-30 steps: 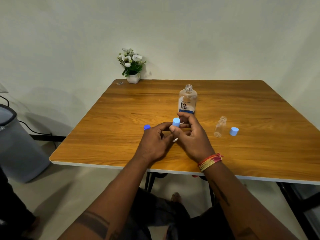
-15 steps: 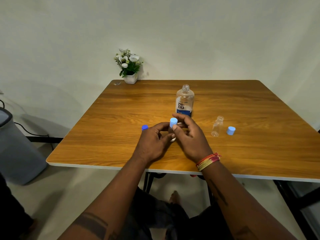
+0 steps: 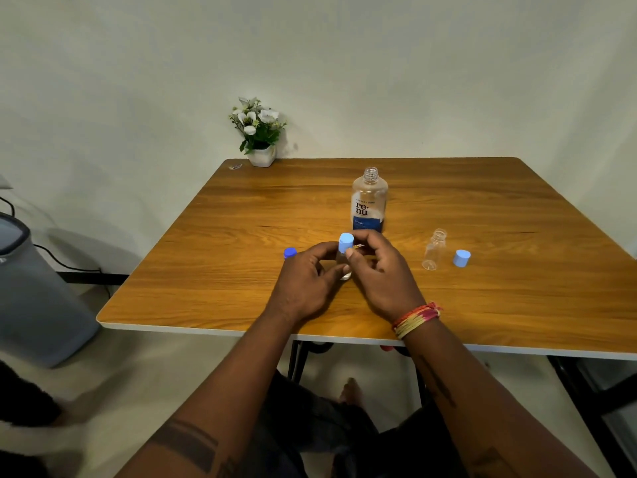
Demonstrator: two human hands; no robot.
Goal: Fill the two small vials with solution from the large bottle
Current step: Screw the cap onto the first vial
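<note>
holding the capped vial [image 3: 344, 267] upright near the table's [image 3: 206, 305] front edge, left hand [image 3: 306, 281] curls round its body and right hand [image 3: 379, 270] pinches the light blue cap [image 3: 345, 242], as a second ago, so capping looks unfinished; second vial [image 3: 433, 250] stands open beside its loose cap [image 3: 462, 258], large bottle [image 3: 368, 201] just behind, bare wood to the right

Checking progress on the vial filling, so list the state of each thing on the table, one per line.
Large bottle: upright, uncapped.
Held vial: capped light blue, gripped by left hand and right hand.
Second vial: upright, open, looks empty.
Light blue cap: loose beside the second vial.
Dark blue cap: loose on the table.
</note>
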